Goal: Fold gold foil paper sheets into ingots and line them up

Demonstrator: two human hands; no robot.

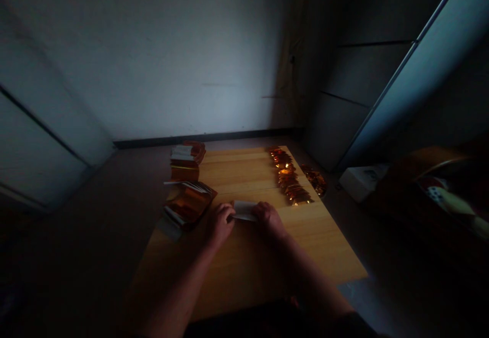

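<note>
A pale sheet of paper (245, 209) spans the gap between my two hands, just above or on the wooden table. Its left end is pinched by my left hand (222, 221), fingers closed. My right hand (269, 217) grips the opposite end, with the fingers curled over it. Left of my hands lie loose stacks of copper-coloured foil paper (194, 201) with whitish backs. Along the table's right side runs a row of folded shiny copper foil pieces (287, 176). Dim light hides the fingertips' details.
The light wooden table (240, 170) stands before a pale wall (191, 73). More shiny foil pieces (315, 179) sit beyond its right edge, lower down. A white box (359, 182) is on the right, near dark cluttered items. Cabinet panels (344, 119) rise behind.
</note>
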